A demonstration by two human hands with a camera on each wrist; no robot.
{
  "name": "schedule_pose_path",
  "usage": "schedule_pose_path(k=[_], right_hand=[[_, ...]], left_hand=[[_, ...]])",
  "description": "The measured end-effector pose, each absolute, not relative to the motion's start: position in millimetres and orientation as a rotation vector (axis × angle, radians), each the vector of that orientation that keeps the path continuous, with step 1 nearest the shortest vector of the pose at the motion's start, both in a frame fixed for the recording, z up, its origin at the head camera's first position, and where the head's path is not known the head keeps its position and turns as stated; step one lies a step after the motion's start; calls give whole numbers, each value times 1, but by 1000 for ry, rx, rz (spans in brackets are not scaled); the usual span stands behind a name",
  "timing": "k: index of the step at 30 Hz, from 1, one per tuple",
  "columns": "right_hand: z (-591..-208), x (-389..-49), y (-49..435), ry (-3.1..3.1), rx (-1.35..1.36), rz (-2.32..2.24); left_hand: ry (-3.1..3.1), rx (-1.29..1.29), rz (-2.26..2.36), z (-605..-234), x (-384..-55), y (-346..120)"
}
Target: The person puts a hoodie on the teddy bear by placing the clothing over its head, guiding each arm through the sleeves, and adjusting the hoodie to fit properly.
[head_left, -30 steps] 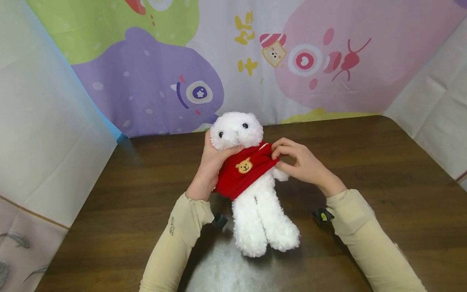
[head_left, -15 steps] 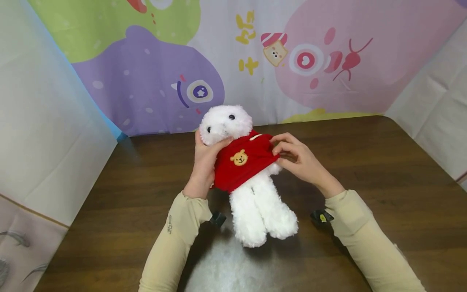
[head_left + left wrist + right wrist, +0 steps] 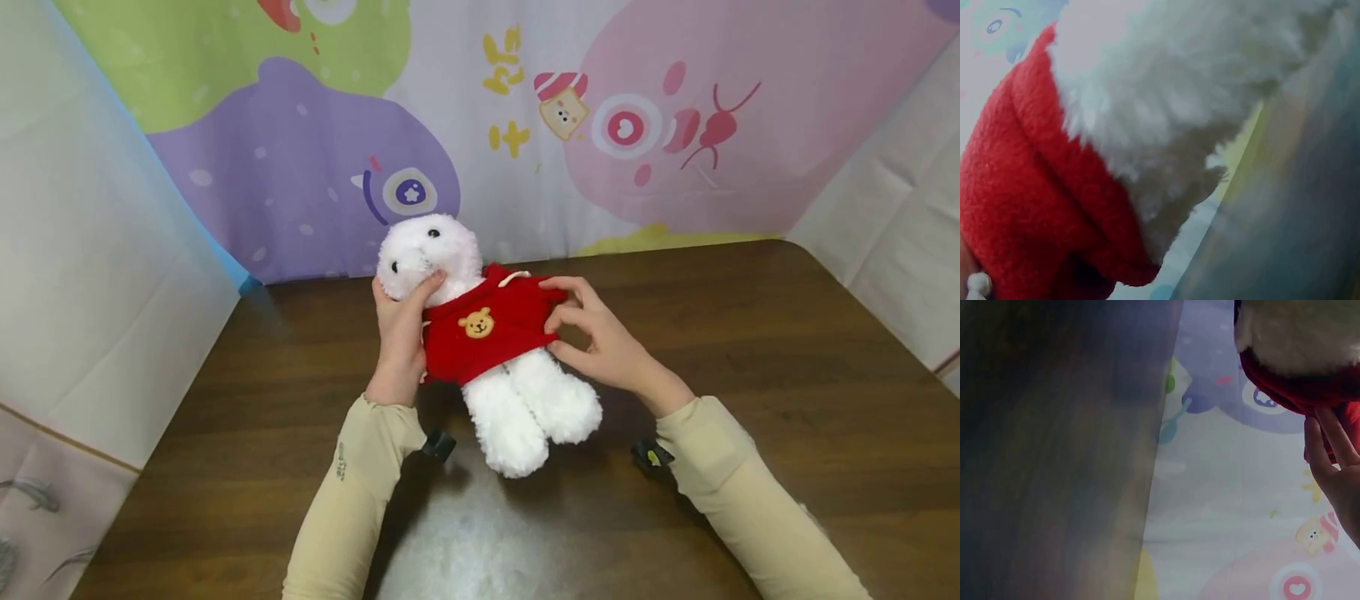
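A white fluffy plush toy [image 3: 435,250] with black eyes leans back over the table in the head view, its head to the upper left. It wears a red hoodie [image 3: 495,333] with a bear-face patch and a pale drawstring. My left hand [image 3: 401,333] grips the toy at the neck, thumb across the front under the face. At the garment's right side my right hand [image 3: 600,333] pinches the red cloth near the sleeve and hem. The toy's white legs [image 3: 1172,69] and the red hem fill much of the left wrist view. Fingers [image 3: 1329,440] touch the cloth in the right wrist view.
The dark wooden table [image 3: 750,350] spreads beneath both arms. A cartoon-printed curtain [image 3: 510,183] hangs along its back edge, with pale cloth walls [image 3: 112,233] at the sides. Black wrist cameras [image 3: 438,446] sit under both sleeves.
The toy has moved left and its legs have risen, with its head tilting further left. My left hand went left with it. The white arm showing below the hoodie is now out of sight.
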State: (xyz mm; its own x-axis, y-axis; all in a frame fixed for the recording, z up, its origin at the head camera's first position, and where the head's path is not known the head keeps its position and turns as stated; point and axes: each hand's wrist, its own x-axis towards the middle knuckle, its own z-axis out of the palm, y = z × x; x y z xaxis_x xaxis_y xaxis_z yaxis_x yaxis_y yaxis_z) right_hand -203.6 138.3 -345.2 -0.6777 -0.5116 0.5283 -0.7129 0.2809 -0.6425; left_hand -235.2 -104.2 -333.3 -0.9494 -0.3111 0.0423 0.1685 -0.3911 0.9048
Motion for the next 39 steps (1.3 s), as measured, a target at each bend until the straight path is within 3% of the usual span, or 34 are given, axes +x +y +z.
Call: schedule_pose_path(k=[20,29,39], right_hand=[[-351,-211,139,-2414,862,1114],[-345,-209,137,-2288,706,1103],[-355,-213,135,-2694,748,1171]], left_hand=[[-2057,-273,-2210,-332,-223,-83],[-2176,-370,-2209,-337,-217,-73],[-2278,-298,-2206,-359,-225,-75]])
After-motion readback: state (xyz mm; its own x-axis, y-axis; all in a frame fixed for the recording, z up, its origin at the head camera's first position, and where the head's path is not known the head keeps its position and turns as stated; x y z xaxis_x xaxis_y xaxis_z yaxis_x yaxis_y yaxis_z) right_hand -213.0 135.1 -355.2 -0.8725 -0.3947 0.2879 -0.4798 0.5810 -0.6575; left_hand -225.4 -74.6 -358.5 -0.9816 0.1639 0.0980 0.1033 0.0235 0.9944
